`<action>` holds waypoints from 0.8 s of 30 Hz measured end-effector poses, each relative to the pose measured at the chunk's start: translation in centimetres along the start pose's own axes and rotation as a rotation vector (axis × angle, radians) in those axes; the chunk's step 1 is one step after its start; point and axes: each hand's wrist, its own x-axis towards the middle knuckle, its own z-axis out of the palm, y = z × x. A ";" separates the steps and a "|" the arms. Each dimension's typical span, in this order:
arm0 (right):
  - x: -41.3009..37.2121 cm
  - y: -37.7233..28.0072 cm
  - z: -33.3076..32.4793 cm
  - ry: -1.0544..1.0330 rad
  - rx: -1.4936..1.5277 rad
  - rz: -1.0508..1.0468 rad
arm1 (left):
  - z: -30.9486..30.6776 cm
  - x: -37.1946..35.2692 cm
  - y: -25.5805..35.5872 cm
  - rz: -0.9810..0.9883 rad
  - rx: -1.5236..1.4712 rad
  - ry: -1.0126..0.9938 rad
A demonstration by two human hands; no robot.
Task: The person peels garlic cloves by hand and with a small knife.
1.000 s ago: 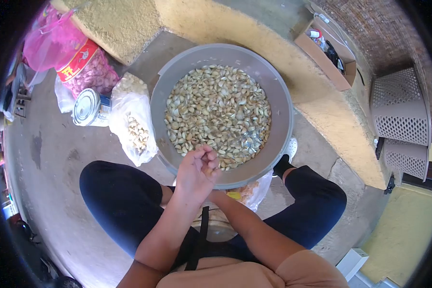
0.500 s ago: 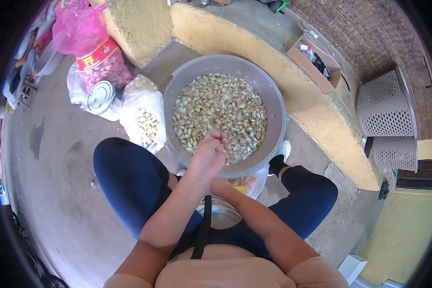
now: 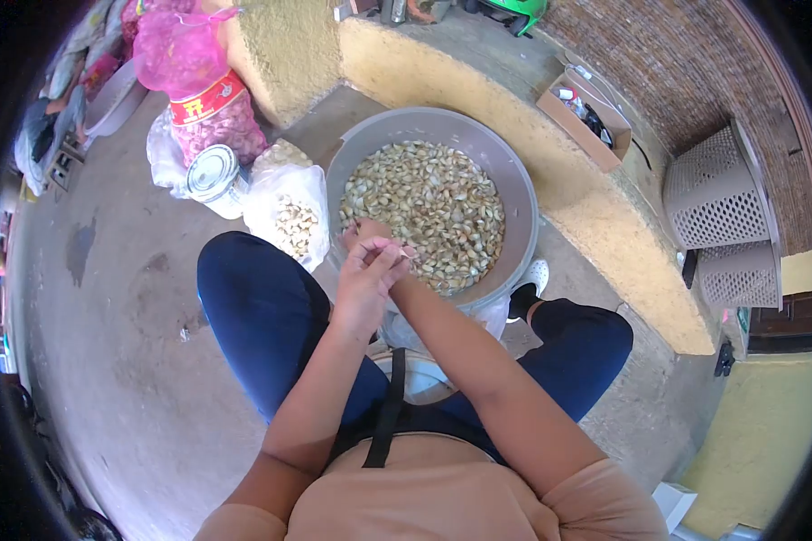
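Note:
A wide grey basin (image 3: 518, 194) on the ground holds many peeled garlic cloves (image 3: 429, 203) in shallow water. Both my hands meet over its near rim. My left hand (image 3: 363, 287) lies on top, its fingers pinched on a small pale garlic clove (image 3: 405, 255). My right hand (image 3: 364, 231) is mostly hidden under the left, with its fingertips closed on the same clove. Between my knees, below the basin, sits a pale container (image 3: 424, 379), largely covered by my arms.
A clear plastic bag of cloves (image 3: 289, 216), a tin can (image 3: 213, 173) and a pink mesh sack of garlic (image 3: 209, 113) stand left of the basin. A yellow concrete ledge (image 3: 595, 212) runs behind it, bearing a cardboard box (image 3: 579, 115). Lattice plastic baskets (image 3: 720, 203) stand at right.
My right hand has come up from beneath the basin's edge to join the left. Both hands have shifted slightly left along the near rim.

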 end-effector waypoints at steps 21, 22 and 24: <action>-17.2 -3.1 -14.6 0.510 0.328 0.058 | 4.3 -2.0 -3.0 0.104 0.538 -0.222; -17.5 -3.0 -14.6 0.529 0.285 0.035 | 4.3 -2.2 -3.2 0.137 0.585 -0.223; -17.8 -2.7 -14.6 0.567 0.197 -0.019 | 4.5 -2.4 -3.7 0.185 0.639 -0.222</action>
